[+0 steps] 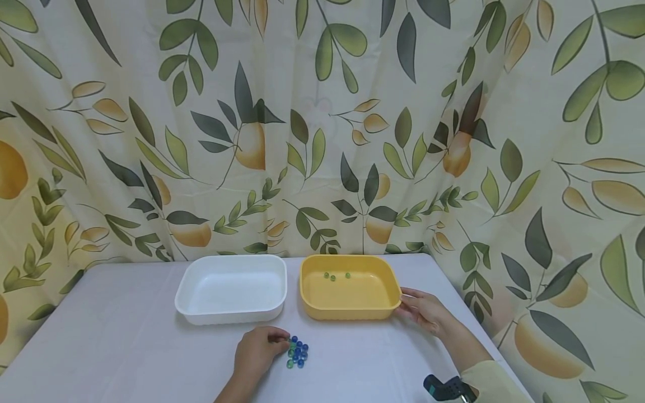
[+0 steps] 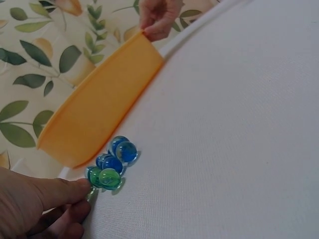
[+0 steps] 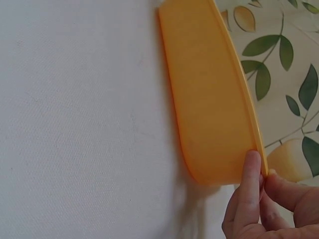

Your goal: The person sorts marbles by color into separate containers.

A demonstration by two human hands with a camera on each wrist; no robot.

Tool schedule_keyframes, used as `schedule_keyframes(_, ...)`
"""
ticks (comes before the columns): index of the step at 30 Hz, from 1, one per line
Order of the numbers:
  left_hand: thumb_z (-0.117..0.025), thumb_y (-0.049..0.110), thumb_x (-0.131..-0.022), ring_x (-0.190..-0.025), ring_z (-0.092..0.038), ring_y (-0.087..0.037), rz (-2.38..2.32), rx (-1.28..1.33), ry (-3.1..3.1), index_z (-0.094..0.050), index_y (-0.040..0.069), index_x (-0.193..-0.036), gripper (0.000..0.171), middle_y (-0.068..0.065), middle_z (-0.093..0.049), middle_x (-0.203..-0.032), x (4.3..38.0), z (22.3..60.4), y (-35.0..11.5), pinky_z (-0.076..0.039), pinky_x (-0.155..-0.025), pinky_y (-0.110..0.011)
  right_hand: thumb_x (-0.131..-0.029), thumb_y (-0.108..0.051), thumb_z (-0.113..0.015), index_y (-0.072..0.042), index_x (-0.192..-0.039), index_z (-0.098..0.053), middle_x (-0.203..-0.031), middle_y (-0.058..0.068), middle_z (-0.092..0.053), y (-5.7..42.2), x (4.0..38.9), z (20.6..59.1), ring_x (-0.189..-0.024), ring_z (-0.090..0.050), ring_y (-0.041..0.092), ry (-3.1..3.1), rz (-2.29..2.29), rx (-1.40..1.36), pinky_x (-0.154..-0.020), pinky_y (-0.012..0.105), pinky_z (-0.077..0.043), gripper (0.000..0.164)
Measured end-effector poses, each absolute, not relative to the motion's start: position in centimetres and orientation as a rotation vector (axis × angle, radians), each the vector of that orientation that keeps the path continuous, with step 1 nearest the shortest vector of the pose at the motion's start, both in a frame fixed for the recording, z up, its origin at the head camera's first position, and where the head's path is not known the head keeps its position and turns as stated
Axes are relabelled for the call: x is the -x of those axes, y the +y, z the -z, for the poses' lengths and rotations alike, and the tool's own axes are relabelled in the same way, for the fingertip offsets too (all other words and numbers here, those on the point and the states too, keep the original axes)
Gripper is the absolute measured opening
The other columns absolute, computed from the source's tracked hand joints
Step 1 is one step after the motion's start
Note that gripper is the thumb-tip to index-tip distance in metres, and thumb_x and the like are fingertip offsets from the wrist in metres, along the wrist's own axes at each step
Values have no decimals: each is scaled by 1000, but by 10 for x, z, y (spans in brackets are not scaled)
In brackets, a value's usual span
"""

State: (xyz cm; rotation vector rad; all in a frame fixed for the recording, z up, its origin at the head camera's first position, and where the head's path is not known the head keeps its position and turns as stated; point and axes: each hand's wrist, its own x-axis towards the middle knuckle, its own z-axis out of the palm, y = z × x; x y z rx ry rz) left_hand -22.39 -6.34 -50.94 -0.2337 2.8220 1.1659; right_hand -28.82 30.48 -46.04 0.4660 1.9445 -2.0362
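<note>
Blue and green glass marbles [image 1: 297, 354] lie in a tight cluster on the white cloth, in front of the gap between two trays. My left hand [image 1: 258, 350] is at the cluster's left edge, its thumb and finger pinching a green marble [image 2: 91, 193]. Other green marbles [image 2: 109, 178] and blue marbles [image 2: 126, 151] sit right beside the fingertips. With its thumb and fingers, my right hand [image 1: 425, 312] grips the right front corner of a yellow tray [image 1: 347, 313]. In the right wrist view, fingers [image 3: 251, 172] press its outer wall under the rim.
Inside the yellow tray are 3 green marbles [image 1: 333, 277] near its back. A white tray [image 1: 230, 317] stands to its left. White cloth [image 1: 126, 347] covers the table; a leaf-and-fruit curtain [image 1: 322, 129] hangs behind. A black device [image 1: 448, 387] is on my right wrist.
</note>
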Motion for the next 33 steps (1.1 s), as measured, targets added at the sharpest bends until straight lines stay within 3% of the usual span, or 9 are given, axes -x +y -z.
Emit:
schedule_keyframes(11, -81, 24, -76, -74, -58, -9, -1259, 163, 2789, -76, 25, -89, 14, 12, -68, -77, 225, 514, -72, -46, -68, -34, -98, -8, -59, 5, -150, -29, -123, 15, -59, 303, 290, 461, -90, -70, 15, 1954, 2033, -510, -91, 29, -57, 62)
schedule_keyframes(20, -79, 28, -79, -89, -64, -16, -1369, 134, 2680, -75, 23, -93, 16, 5, -73, -91, 229, 516, -81, -52, -83, -49, -99, -6, -56, 8, -150, -26, -121, 16, -60, 303, 290, 459, -89, -70, 14, 1945, 2038, -487, -90, 31, -57, 61)
schedule_keyframes(28, -77, 25, -83, -80, -68, -11, -1522, 94, 2536, -75, 14, -99, 19, 2, -74, -89, 229, 517, -86, -59, -73, -31, -99, -6, -56, 8, -150, -25, -118, 14, -61, 303, 289, 458, -89, -70, 14, 1944, 2037, -473, -90, 32, -57, 61)
schedule_keyframes(33, -76, 23, -84, -81, -70, -12, -1590, 83, 2482, -75, 10, -101, 21, -1, -75, -90, 229, 518, -88, -60, -73, -29, -99, -7, -58, 8, -151, -25, -124, 16, -58, 303, 289, 458, -90, -70, 15, 1942, 2036, -476, -91, 30, -57, 64)
